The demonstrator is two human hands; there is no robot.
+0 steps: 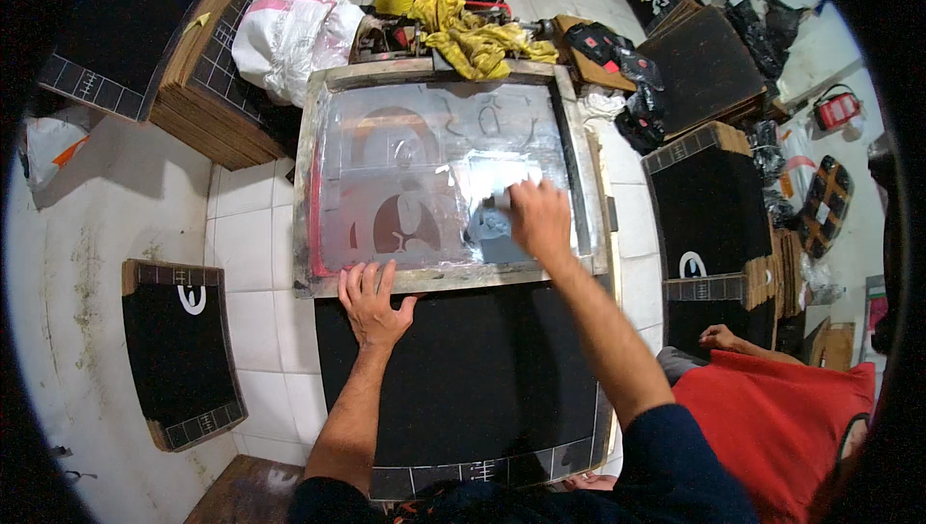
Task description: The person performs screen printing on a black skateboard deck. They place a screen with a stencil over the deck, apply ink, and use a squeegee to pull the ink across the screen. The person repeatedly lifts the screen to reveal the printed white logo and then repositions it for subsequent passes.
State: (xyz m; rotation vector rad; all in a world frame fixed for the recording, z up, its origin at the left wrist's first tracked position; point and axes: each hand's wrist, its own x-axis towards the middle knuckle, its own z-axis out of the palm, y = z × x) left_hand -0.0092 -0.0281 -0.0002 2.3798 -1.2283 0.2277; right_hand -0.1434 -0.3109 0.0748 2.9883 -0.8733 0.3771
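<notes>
The worker's left hand [376, 310] lies with fingers spread on the near edge of the screen frame [482, 280], toward its left corner. The right hand [542, 220] is curled over the mesh [338, 177], closer to the frame's right edge than its left — blur at the fingertips, so I can't tell what it grips. The frame overlies a black panel [463, 370], with a yellow cloth [473, 47] bunched at the frame's far edge.
</notes>
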